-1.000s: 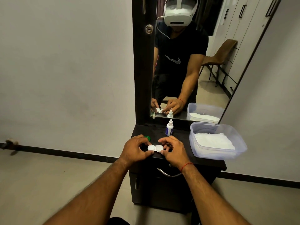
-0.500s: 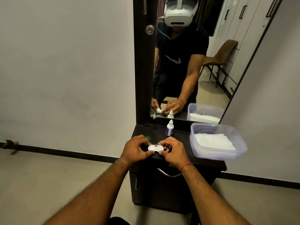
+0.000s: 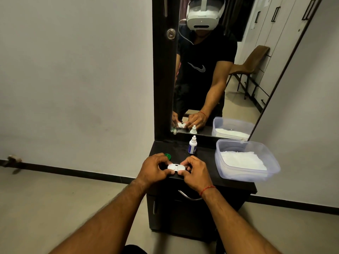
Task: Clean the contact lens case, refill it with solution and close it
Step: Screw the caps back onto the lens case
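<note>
A white two-well contact lens case (image 3: 175, 167) is held just above the front of the dark cabinet top (image 3: 205, 158). My left hand (image 3: 155, 168) pinches its left end and my right hand (image 3: 195, 172) pinches its right end. A green cap (image 3: 168, 156) lies on the top just behind my left hand, partly hidden by my fingers. A small white solution bottle (image 3: 192, 145) with a blue label stands upright farther back, near the mirror. Whether the wells hold liquid cannot be seen.
A clear plastic tub (image 3: 245, 143) with white tissue inside sits on the right side of the cabinet top. A tall mirror (image 3: 211, 70) rises behind it and reflects the person. A drawer handle (image 3: 189, 197) is below the front edge. A grey wall is at left.
Both hands have kept their hold on the case and stayed in nearly the same place; the fingers have shifted slightly around its ends.
</note>
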